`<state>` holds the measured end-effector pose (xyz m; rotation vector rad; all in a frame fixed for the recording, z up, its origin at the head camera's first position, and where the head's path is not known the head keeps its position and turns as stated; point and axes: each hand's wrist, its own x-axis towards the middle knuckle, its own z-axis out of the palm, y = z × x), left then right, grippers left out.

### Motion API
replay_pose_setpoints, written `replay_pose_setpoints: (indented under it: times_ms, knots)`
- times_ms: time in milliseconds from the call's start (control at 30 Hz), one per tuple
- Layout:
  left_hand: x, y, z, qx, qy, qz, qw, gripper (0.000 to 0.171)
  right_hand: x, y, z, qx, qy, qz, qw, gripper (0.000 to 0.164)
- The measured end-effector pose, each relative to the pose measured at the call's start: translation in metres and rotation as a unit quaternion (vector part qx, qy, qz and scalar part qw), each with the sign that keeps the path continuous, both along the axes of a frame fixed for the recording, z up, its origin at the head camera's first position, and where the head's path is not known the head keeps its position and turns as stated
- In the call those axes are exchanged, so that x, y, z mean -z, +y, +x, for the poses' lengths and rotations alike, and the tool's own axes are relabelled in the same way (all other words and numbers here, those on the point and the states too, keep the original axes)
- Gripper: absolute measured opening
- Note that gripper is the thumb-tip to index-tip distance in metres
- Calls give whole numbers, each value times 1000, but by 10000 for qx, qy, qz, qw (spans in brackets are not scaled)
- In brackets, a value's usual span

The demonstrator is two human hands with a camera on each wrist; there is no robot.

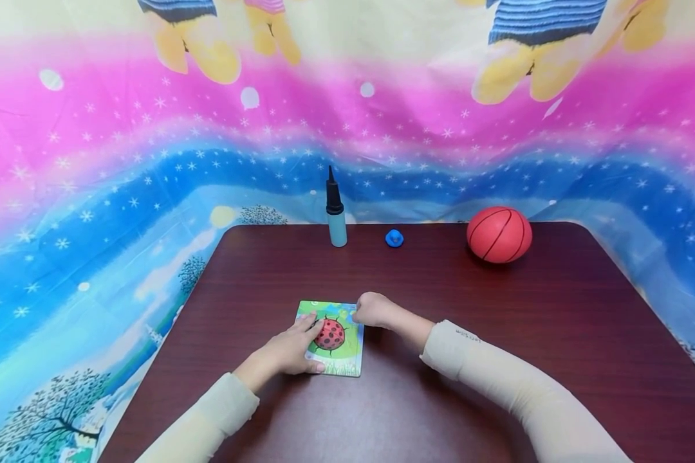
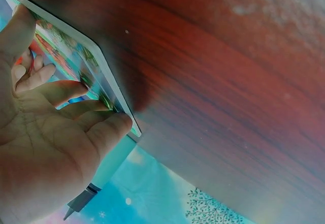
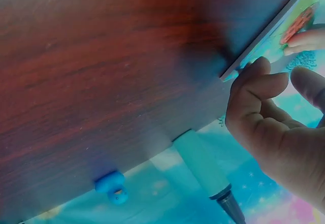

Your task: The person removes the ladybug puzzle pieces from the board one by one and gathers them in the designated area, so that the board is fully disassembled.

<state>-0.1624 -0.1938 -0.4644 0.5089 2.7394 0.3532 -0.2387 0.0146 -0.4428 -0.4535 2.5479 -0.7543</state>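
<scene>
Dark reddish-brown wood makes up the table (image 1: pixel 237 270), and on its near middle lies a square picture board (image 1: pixel 353 350) with a spotted red ladybug (image 1: pixel 331 334) on green. The person's left hand (image 1: pixel 289 347) rests across the board's left side, grasping nothing: fingers spread over the face, thumb at the lower edge, covering that side and the rim of the ladybug. The right hand (image 1: pixel 376 310) is at the upper right corner and hides it from the head view; its fingers are curled in on themselves, and the right wrist view shows a gap between them and the thumb. A bent index finger meets the corner there, though whether it presses or merely brushes it is hard to tell. That view cuts off most of the board at the frame's edge, leaving only a few left fingertips by the ladybug; the left wrist view shows the board so steeply that its picture can hardly be read. Toward the table's far edge stand a teal pump (image 1: pixel 337 228) with a black nozzle, its tip cropped in the right wrist view, a small blue duck (image 1: pixel 394 238), and a red basketball (image 1: pixel 498 235). Lettering on the right sleeve (image 1: pixel 498 366) is too small to read. Behind hangs a printed cloth (image 1: pixel 121 128), its yellow-legged figures cut off by the top of the head view.
</scene>
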Motion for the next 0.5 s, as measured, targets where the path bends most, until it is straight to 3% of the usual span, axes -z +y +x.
replay_pose_setpoints:
  times_ms: [167,333,500]
  knots:
    - [-2,1,1,13,10,-12,10000,92,2,3,-3,132,-305,-177,9993,44]
    - [-2,2,2,40,58,-24,10000,92,7,5,-3,100,-334,-323,9989,42]
    - [-1,2,1,38,85,-67,9999,93,8,4,0,306,-244,-348,9986,8]
